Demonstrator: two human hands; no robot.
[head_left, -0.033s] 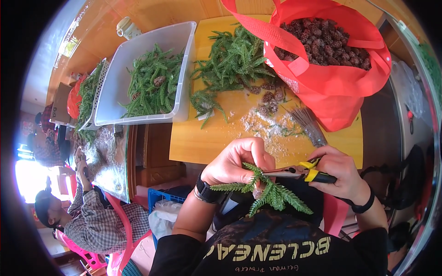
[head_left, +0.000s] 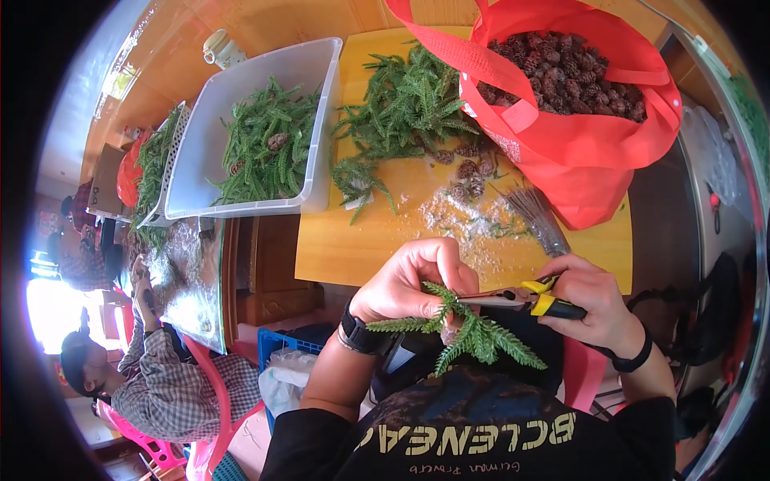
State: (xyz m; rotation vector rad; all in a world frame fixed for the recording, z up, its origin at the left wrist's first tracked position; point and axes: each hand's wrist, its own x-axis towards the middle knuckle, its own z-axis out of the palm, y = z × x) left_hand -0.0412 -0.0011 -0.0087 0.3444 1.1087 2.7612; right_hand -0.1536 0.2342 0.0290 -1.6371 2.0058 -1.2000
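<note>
My left hand [head_left: 417, 276] is closed, thumb and fingers pinching an artificial green pine sprig [head_left: 485, 341] at its stem end. Several needled branches fan out below the fingers, over my lap. In my right hand [head_left: 597, 293] are long-nosed pliers [head_left: 559, 308] with yellow-and-black handles. Their metal jaws point left and meet the sprig close to my left fingertips. What exactly sits between the jaws is too small to make out. Just beyond my right hand, a bundle of thin wires [head_left: 539, 218] lies on the yellow table [head_left: 337, 256].
A red bag [head_left: 577, 172] of pine cones [head_left: 561, 72] stands at the far right. Loose sprigs [head_left: 409, 104] are heaped at the table's back, left of it. White flakes and a few cones lie mid-table. Further left is a clear tub [head_left: 317, 172] of sprigs; a co-worker [head_left: 176, 385] sits beyond.
</note>
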